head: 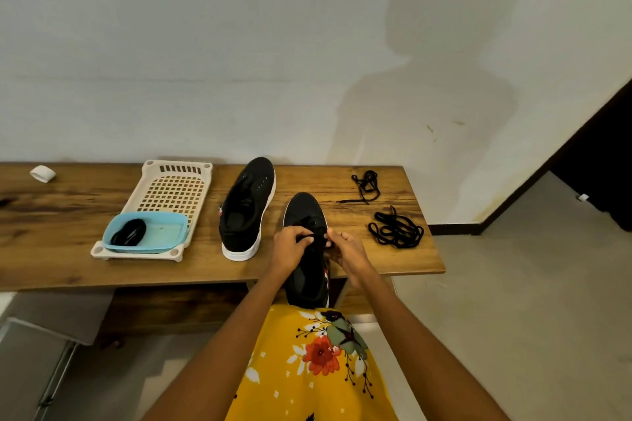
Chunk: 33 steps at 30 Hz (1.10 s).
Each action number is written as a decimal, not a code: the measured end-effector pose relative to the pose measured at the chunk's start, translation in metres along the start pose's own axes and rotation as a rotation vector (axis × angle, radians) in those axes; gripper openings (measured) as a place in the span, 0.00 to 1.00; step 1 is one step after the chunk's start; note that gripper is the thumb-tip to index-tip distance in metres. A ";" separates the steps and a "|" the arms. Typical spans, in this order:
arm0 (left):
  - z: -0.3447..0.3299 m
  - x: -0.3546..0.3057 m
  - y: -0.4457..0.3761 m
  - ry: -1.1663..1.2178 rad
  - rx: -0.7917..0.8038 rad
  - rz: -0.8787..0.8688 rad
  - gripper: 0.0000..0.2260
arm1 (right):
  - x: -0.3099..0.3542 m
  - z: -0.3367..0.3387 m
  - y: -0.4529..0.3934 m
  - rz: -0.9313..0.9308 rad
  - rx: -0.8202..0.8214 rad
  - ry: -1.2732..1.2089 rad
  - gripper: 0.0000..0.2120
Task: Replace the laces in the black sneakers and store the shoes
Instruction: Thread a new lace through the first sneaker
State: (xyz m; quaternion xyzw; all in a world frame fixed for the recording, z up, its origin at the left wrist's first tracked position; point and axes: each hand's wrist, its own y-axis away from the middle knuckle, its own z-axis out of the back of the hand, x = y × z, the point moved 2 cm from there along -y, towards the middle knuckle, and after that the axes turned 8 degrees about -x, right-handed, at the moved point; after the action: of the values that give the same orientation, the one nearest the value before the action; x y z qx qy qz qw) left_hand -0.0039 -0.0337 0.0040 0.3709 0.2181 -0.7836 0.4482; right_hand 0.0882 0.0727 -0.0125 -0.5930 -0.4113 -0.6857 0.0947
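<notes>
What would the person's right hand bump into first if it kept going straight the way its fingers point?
The right hand points up-left at the near sneaker, whose lace it already pinches, so it would meet that shoe at once. Past it is the left hand.

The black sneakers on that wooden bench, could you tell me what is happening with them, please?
A person is lacing the nearer sneaker, which hangs over the bench's front edge. The left hand and right hand each pinch a bit of lace at its eyelets. The other sneaker lies untouched beside a white rack. Two loose black laces lie to the right, and another is coiled in a blue tray.
</notes>
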 end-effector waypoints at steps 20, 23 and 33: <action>-0.003 0.009 0.001 0.129 -0.017 0.026 0.09 | 0.009 0.002 -0.009 0.098 -0.276 0.130 0.15; -0.004 0.006 0.001 0.121 -0.038 0.046 0.09 | 0.004 -0.001 0.010 0.241 -0.136 0.355 0.19; -0.003 0.004 -0.001 0.093 -0.053 0.142 0.07 | 0.001 -0.001 0.027 0.239 -0.086 0.786 0.09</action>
State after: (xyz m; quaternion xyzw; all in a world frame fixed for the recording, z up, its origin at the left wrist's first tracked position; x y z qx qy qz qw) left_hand -0.0048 -0.0330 -0.0010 0.4092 0.2327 -0.7258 0.5016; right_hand 0.1039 0.0549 0.0003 -0.3331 -0.2430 -0.8608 0.2984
